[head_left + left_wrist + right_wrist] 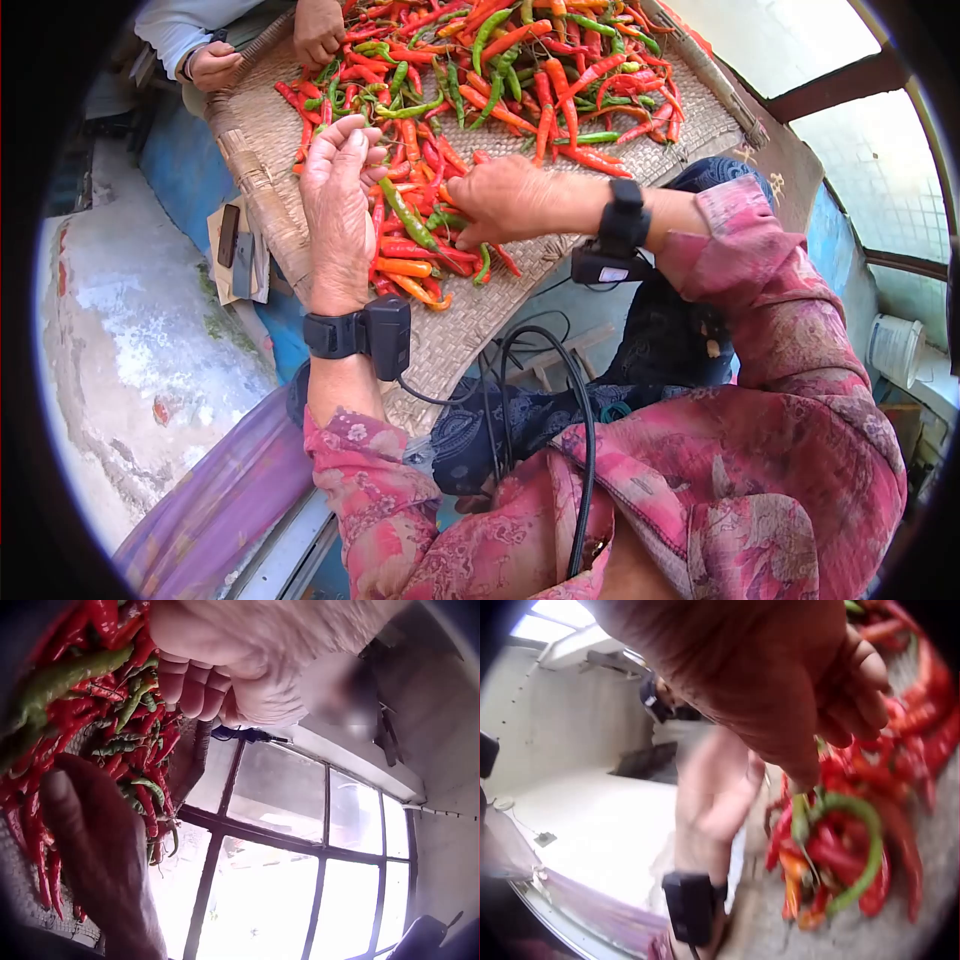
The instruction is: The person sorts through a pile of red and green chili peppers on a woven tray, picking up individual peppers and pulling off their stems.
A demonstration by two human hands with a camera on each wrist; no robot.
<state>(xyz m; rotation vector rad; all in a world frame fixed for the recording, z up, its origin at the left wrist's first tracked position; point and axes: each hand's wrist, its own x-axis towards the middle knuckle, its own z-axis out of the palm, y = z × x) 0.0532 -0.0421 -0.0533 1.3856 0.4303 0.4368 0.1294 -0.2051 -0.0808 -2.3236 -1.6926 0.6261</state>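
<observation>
Red and green chili peppers lie heaped on a woven mat. My left hand is raised at the left edge of the pile, palm turned inward, its fingers loosely bent with nothing in them. A long green chili lies beside it. My right hand reaches over the near part of the pile, thumb and fingers apart around the peppers. In the right wrist view its thumb tip is right at the stem of a curved green chili. Orange chilies lie just below.
Another person's hands are at the far left of the pile. The woven mat has a raised rim on the left. A dark cable hangs before my body. A white bucket stands at the right, below windows.
</observation>
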